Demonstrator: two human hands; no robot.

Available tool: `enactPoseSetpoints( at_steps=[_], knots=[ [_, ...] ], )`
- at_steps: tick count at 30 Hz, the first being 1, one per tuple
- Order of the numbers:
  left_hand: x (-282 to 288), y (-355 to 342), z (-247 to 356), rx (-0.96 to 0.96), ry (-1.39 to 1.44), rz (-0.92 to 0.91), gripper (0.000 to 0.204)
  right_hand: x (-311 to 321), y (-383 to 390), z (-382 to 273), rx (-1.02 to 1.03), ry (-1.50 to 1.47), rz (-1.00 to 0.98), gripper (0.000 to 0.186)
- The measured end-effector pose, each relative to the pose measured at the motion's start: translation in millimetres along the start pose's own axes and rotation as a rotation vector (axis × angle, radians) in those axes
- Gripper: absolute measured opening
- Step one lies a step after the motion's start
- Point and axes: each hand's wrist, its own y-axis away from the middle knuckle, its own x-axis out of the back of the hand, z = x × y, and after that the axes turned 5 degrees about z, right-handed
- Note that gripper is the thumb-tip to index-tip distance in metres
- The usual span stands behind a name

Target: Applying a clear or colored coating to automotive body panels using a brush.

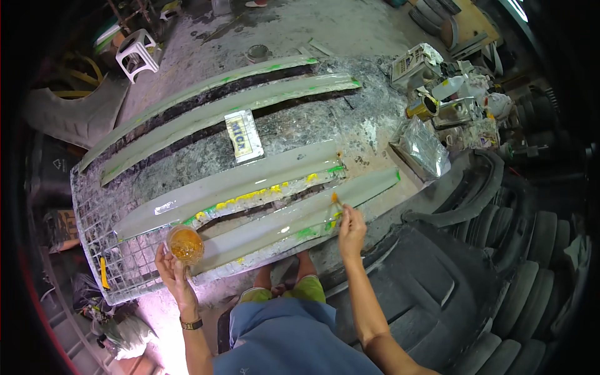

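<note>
My left hand (175,275) is closed round a clear cup (186,244) of amber liquid, held over the left end of the nearest long pale panel (275,220). My right hand (352,231) grips a small brush (335,198) by its handle. Its orange-tinted bristles are at the glossy surface of that panel, toward its right end; whether they touch cannot be made out. Just beyond lies a second pale panel (250,181), with yellow and green patches along its near edge. Green and yellow marks also show on the nearest panel's front edge.
Two more long panels (237,103) lie farther back on the stained worktable (287,128), a printed white packet (244,136) beside them. Cans and bottles (447,94) crowd the right, near a foil-covered box (422,149). Black car bumpers (431,275) and tyres (522,294) lie at right; a white stool (136,55) stands far left.
</note>
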Motion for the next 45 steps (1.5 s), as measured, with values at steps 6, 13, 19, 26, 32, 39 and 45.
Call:
enactPoseSetpoints(
  at_steps=[6,13,19,26,32,39,45],
  knots=[
    [4.2,-6.3,13.7,-0.008,0.014,0.018,0.064,-53.8,81.0,-47.1,0.29,0.093,-0.224,0.02],
    [8.0,-13.1,16.3,-0.007,0.029,0.008,0.063,-43.6,20.2,-24.1,-0.453,-0.444,-0.253,0.025],
    [25.2,-15.4,15.8,-0.001,0.065,0.046,0.064,-32.8,17.0,-19.9,0.227,0.158,0.043,0.022],
    [33.0,-15.8,19.1,-0.016,0.083,0.081,0.063,-115.1,124.6,-106.1,0.349,-0.109,-0.377,0.017],
    [47.4,-16.4,20.0,-0.045,0.121,0.106,0.063,-68.2,81.2,-72.5,-0.474,-0.361,-0.435,0.024],
    [51.5,-19.8,16.2,-0.042,0.126,0.093,0.063,-49.9,74.3,-53.7,0.144,0.048,-0.138,0.019],
    [46.1,-18.8,17.3,-0.042,0.13,0.114,0.062,-120.2,169.1,-121.6,0.277,-0.266,-0.558,0.01]
  ],
)
